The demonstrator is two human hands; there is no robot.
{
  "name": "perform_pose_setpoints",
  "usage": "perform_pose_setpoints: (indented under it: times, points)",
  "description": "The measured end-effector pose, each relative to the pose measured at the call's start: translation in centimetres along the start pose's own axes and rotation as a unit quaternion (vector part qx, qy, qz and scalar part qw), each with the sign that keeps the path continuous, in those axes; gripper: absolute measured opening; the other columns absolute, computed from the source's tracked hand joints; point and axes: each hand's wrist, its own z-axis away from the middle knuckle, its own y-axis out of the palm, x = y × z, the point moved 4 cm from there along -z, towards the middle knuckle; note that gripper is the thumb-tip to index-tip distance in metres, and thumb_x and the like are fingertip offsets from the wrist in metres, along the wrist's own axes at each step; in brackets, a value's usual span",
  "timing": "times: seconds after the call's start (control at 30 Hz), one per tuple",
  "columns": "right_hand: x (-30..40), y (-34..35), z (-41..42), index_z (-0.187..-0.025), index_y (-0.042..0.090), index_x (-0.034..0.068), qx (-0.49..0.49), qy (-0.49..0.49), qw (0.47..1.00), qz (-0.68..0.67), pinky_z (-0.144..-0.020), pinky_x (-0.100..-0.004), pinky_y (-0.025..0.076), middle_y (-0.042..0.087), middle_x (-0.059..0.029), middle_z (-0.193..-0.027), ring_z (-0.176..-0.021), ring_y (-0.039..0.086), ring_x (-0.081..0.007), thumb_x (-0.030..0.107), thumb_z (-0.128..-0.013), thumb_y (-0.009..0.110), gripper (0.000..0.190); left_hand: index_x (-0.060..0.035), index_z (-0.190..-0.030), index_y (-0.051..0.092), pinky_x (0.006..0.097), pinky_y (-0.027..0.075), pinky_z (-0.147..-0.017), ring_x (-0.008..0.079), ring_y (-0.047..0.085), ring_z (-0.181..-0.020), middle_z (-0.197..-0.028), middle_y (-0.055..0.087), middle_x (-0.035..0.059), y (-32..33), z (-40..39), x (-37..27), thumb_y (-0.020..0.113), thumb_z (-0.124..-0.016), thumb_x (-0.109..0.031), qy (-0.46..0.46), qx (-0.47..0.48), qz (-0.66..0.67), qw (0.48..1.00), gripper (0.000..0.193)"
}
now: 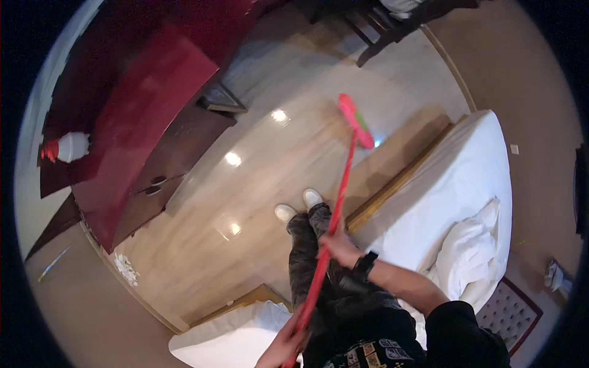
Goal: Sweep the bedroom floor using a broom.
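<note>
A long broom with a red handle [341, 193] runs up the middle of the view to its pink head [354, 120], which lies at the floor and has a green patch on one side. My right hand [339, 246], below a black wristband, is closed around the middle of the handle. Lower down, near the picture's bottom edge, my left hand [290, 338] grips the handle's upper part; it is slightly blurred. Glossy wood-look floor [257, 184] surrounds the broom head.
A bed with white bedding [428, 193] and a wooden base edge [395, 198] stands at the right. Another white-covered bed [230, 338] is at lower left. A dark red cabinet [152, 101] fills the upper left, dark wooden furniture [382, 46] the top. White scraps [125, 270] lie by the left wall.
</note>
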Motion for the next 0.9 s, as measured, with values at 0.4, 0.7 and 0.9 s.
perform_pose_setpoints:
  times: [0.4,0.7,0.9]
  points:
    - [-6.1,-12.8,-10.8,-0.121,0.003,0.018,-0.247,0.108,0.962,0.039,-0.038,-0.0413,0.045,0.048,-0.0128,-0.071,-0.045,0.049,-0.0238,0.01,-0.077,0.046,0.062,-0.0158,-0.13,0.02,0.015,0.028,-0.045,0.0038,0.034,-0.052,-0.08,0.047,-0.0009,1.7,-14.4,-3.1,0.042,-0.083,-0.009,0.002,0.046,-0.057,0.997,0.052]
    - [-6.3,13.4,-1.4,-0.111,-0.029,-0.001,0.16,0.16,0.972,-0.068,-0.049,-0.0397,0.051,0.053,-0.0148,-0.073,-0.058,0.058,-0.028,0.01,-0.081,0.045,0.08,-0.0107,-0.127,0.031,0.0143,0.025,-0.041,0.0026,0.031,-0.047,-0.078,0.047,-0.0009,-3.8,7.8,-4.7,0.047,-0.081,-0.012,-0.061,-0.237,-0.08,0.966,0.049]
    - [-2.3,8.7,4.2,-0.119,0.013,0.009,0.125,0.171,0.951,-0.224,-0.048,-0.0396,0.05,0.045,-0.0115,-0.077,-0.059,0.055,-0.0249,0.006,-0.078,0.044,0.052,-0.0186,-0.132,0.015,0.017,0.028,-0.038,0.0041,0.031,-0.043,-0.084,0.046,0.0009,3.0,9.0,-6.1,0.041,-0.085,-0.011,-0.024,-0.132,-0.137,0.981,0.054]
